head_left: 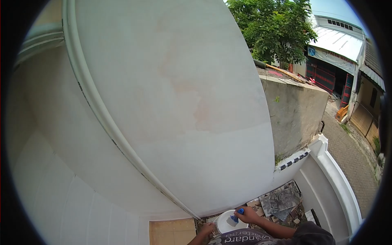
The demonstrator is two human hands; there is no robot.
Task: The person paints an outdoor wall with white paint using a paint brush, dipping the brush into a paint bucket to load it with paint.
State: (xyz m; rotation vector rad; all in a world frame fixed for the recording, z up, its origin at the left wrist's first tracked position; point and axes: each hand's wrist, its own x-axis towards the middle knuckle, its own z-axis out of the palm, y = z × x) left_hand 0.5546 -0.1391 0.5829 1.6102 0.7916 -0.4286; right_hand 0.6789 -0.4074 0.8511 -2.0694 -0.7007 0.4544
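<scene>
Low in the view, a round white bucket [221, 225] stands in front of my body, its lower part hidden by my dark printed shirt. My right hand [250, 215] is closed around the blue handle of a paintbrush [240, 211]. The brush head points down over the bucket's mouth. At the bucket's left edge my left hand [207, 228] is closed and appears to grip the rim, though its fingers are small and partly hidden. A tall white wall [183, 81] with faint reddish, patchy stains rises ahead.
A pale pipe [118, 143] runs down the wall's left side. Broken tiles and rubble [281, 200] cover the ground to the right, beside a low white boundary wall [335, 175]. Beige floor tiles [171, 232] lie at lower left. Beyond are a rough concrete wall [290, 110] and a paved lane [345, 147].
</scene>
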